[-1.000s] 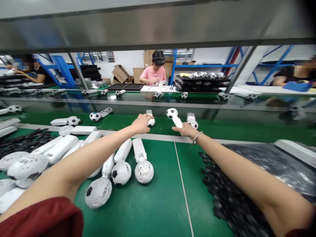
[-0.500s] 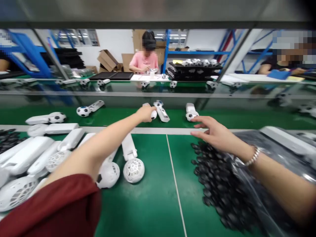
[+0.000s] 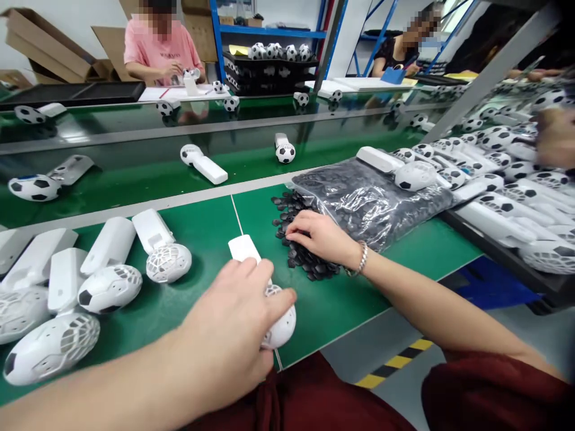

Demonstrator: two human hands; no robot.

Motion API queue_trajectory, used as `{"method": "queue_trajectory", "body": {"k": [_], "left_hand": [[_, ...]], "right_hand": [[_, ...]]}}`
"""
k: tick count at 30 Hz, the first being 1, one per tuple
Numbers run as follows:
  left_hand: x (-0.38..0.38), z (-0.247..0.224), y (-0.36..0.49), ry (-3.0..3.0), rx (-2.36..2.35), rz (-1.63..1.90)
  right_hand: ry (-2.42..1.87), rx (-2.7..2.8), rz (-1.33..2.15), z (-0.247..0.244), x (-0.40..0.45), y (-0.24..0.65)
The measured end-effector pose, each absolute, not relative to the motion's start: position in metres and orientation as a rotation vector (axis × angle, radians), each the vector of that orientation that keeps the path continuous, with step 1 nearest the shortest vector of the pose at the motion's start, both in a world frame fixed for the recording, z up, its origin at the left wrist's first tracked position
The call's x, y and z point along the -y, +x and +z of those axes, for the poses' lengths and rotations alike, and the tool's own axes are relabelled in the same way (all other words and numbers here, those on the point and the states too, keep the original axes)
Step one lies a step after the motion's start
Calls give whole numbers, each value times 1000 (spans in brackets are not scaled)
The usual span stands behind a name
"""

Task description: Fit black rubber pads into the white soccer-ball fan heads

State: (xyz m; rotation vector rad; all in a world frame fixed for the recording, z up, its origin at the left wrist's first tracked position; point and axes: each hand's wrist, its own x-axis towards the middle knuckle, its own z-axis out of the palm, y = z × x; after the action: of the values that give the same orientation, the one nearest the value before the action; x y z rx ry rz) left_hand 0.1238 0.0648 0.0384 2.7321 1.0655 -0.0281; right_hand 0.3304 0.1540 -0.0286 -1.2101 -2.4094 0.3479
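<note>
My left hand (image 3: 238,317) is closed round a white handheld fan (image 3: 283,326) with a football-patterned round head. The fan lies low over the green bench, its handle pointing away from me and partly covered by my fingers. My right hand (image 3: 323,236), wearing a beaded bracelet, reaches into a pile of small black plastic pieces (image 3: 309,263). Its thumb and fingers are drawn together at the pile; whatever lies between the tips is hidden. More white fans (image 3: 168,262) lie in a group to the left of my left hand.
Beside the pile rests a clear bag of black pieces (image 3: 359,197). A black tray (image 3: 476,230) heaped with football fans stands at right, where another person's blurred hand (image 3: 557,137) shows. Fans (image 3: 204,163) lie on the green conveyor (image 3: 148,173). Co-workers (image 3: 162,48) sit beyond.
My left hand has come back from the conveyor to the bench with a fan. My right hand has closed and lowered onto the black pile. The view has turned right and downward.
</note>
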Motion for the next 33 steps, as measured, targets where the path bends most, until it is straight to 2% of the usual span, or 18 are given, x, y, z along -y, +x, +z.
{"method": "queue_trajectory", "body": {"k": [5,9,16,22,29,33], "left_hand": [[-72,8,114,2621,-879,-212],[-89,0,101,2696,-767,-173],[-79,-10,105,2642,-1121,-96],[-83,-20,91,2521,-1558,67],[-87,-26,87,2486,-1592,220],[-88,-29,86,2440,-1608,193]], "right_hand": [[-1163,2731,-77,-39,-164,316],[-1067,2938,-339,-40,-168,311],[-1000,2910,-532,-42,-177,308],[-1052,2752,-226,-41,-182,303],[-1023,2303,539,-25,-139,301],[-899,2213,692,-25,-115,301]]}}
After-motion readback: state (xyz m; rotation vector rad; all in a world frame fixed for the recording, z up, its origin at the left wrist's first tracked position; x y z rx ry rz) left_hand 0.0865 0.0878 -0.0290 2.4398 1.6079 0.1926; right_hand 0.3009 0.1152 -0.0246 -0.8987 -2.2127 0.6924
